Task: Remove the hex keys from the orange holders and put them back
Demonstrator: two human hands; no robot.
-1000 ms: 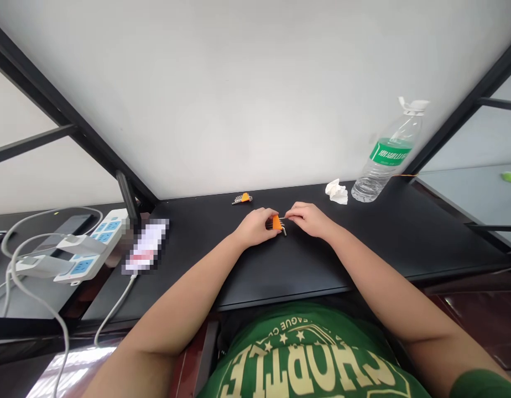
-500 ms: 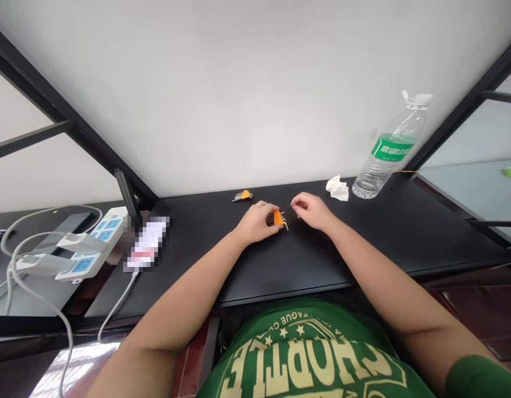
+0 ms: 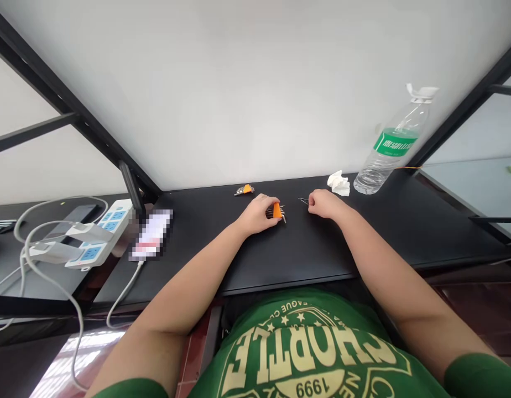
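While left hand grips hex-key set, right hand touches key

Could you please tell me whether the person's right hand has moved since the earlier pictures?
Yes, it has moved rightward: the right hand now sits closer to the crumpled tissue than it did earlier.

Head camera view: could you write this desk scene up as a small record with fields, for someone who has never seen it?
View: from a person's head, looking down at a desk
Things: left hand resting against an orange hex key set; right hand curled, a thin metal hex key at its fingertips, contact unclear
Rest: black desk; second orange hex key set; crumpled tissue; plastic water bottle, green label; power strip, blue sockets; pixelated object; white cable
Clothing: green T-shirt
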